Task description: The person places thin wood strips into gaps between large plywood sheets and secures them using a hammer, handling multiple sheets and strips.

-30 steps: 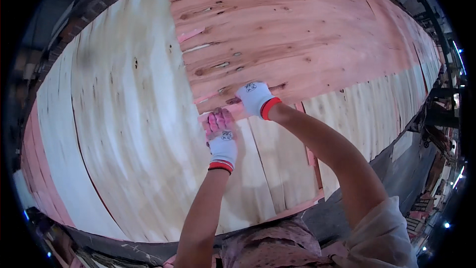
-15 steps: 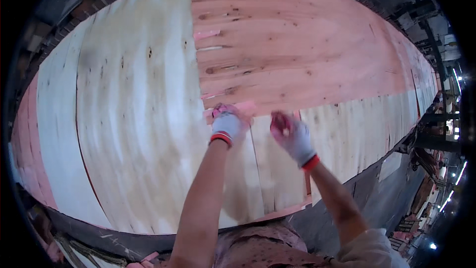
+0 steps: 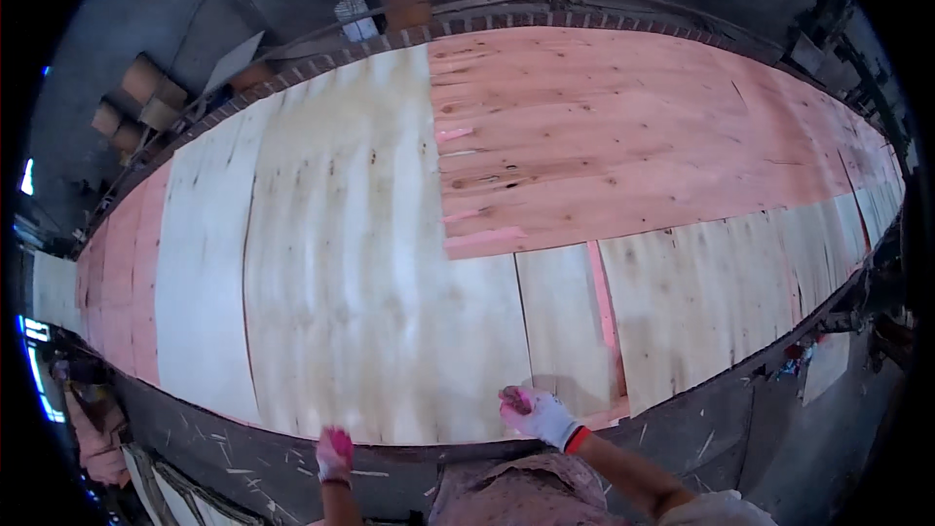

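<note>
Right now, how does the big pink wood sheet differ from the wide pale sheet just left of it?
Colour: the pink sheet is salmon-toned, while the pale sheet is cream and white.
Markings: streaks on the pink sheet run mostly sideways; bands on the pale sheet run from far to near.
Reach: the pale sheet extends toward the person; the pink sheet stops farther away.
Shared: both have dark spots.

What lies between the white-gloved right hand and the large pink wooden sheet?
In the head view, pale wooden sheets, parted by a narrow dark seam, lie between them.
</note>
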`<move>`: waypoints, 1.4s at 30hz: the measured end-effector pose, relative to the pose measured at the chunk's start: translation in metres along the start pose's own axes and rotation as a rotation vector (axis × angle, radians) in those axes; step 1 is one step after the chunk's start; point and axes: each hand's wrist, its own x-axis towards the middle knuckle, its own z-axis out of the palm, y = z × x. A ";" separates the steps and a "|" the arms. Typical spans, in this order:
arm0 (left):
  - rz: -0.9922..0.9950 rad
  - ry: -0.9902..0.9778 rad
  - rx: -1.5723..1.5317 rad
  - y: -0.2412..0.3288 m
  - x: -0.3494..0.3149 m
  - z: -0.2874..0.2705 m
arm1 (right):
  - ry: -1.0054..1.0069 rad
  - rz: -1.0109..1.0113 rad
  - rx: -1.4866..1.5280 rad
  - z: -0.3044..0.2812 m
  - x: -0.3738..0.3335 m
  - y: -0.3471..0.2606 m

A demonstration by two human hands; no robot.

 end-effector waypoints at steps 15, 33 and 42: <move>-0.642 0.454 -0.038 -0.186 -0.228 -0.142 | -0.291 -0.094 -0.614 0.074 -0.047 -0.041; -0.566 0.619 -0.393 -0.433 -0.337 -0.383 | -0.872 -0.315 -0.776 0.464 -0.145 -0.062; -0.383 0.616 -0.274 -0.411 -0.360 -0.358 | -1.084 -0.371 -0.933 0.584 -0.019 -0.007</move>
